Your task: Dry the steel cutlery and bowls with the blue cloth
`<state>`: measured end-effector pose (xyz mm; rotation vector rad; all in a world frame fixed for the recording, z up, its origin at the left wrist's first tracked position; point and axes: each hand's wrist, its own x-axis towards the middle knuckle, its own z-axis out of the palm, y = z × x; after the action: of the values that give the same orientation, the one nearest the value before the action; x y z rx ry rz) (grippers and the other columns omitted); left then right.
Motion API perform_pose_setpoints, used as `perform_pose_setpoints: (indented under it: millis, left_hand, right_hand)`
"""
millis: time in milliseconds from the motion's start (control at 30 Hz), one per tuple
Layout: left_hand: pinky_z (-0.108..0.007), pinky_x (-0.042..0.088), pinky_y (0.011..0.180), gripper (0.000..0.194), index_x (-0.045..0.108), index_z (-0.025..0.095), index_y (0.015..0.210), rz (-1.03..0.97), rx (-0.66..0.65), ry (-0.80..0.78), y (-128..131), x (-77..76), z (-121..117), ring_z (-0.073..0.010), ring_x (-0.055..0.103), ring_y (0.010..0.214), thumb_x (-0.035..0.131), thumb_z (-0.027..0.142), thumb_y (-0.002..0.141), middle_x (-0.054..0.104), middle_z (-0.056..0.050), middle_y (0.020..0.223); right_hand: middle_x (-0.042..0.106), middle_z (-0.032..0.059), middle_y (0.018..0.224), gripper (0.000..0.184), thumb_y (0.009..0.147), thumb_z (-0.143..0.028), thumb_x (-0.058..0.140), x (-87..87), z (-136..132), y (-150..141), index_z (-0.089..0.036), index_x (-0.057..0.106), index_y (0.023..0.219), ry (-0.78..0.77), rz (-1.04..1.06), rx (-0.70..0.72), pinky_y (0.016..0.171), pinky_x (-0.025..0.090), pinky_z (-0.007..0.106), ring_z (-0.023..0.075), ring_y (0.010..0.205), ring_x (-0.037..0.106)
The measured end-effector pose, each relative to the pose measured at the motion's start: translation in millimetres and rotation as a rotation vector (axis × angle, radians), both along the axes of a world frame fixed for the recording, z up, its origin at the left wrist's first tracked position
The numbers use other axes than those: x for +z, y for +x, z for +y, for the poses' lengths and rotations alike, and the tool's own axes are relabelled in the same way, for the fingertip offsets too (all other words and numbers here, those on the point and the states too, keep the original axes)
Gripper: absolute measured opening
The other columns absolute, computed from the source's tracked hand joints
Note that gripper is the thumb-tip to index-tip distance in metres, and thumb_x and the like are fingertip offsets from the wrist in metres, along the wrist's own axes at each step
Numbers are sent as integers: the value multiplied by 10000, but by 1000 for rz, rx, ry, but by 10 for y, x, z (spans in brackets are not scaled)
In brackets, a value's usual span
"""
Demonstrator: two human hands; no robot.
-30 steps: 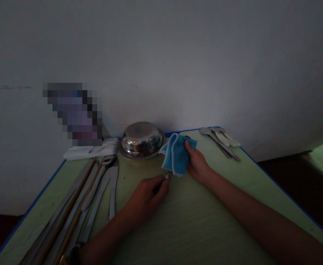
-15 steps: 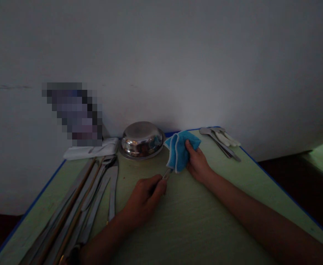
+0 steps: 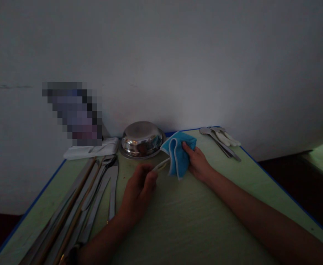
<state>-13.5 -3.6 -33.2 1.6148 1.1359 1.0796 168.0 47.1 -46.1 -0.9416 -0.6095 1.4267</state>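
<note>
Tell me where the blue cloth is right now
In the head view, the blue cloth is slightly right of center, held in the right hand, to the right of the shiny metal bowl.

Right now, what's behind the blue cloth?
Past the blue cloth, the green table, its blue edge and the wall show. Anything directly behind is covered, including part of your right hand.

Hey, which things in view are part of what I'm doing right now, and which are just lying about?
In use:
blue cloth, held in the right hand
slim utensil, held in the left hand, its end by the cloth

Apparently lying about:
domed metal bowl
long utensils on the left
white folded item behind them
spoon at the far right
</note>
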Motion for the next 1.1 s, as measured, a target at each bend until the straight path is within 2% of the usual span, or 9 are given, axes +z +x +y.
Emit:
perform_pose_setpoints:
  millis: [200,333,533,833,933,1033,1100]
  left_hand:
    - [-204,298,472,239,461,170,624,312,-179,-24,30,66,10,-87,386,505,580,342,739,426,63,542]
    - [-211,316,482,256,484,169,638,383,-97,-45,61,53,17,-97,417,507,586,381,740,454,58,546]
    - [-222,356,497,247,549,167,697,406,-65,-33,59,57,14,-118,485,524,534,397,785,543,33,584]
    - [-233,433,571,210,583,175,865,351,-119,-12,58,78,29,-132,572,613,453,339,860,599,21,676]
    - [-248,451,603,179,580,177,886,343,-141,-14,51,61,34,-139,588,650,468,313,852,621,9,729]
    - [-265,460,629,141,571,169,841,351,-95,-18,52,50,43,-150,592,676,532,301,808,628,-7,760]
    - [-264,458,610,142,559,167,820,361,-73,-20,55,45,49,-150,582,653,568,304,781,617,-5,736]
  right_hand:
    - [703,3,698,170,718,-339,652,11,-5,35,-180,652,778,-41,8,33,711,522,294,144,625,649]
    - [700,8,681,154,701,-314,668,27,-30,55,-171,648,754,-37,19,118,670,522,280,141,602,643]
    - [702,8,687,148,677,-253,695,40,-31,96,-157,651,781,-36,76,284,642,519,229,117,603,641]
    - [703,8,720,149,777,-321,598,4,19,59,-180,641,791,-81,121,62,746,520,280,140,687,655]
    - [697,3,700,158,724,-326,653,21,-11,56,-177,641,775,-57,87,149,708,525,275,137,640,645]
    - [687,-3,677,212,644,-338,718,36,-47,53,-173,636,748,-6,38,267,672,521,269,132,603,631]
    - [676,-9,658,240,619,-360,730,36,-58,49,-175,627,731,8,12,294,650,514,260,123,580,617]
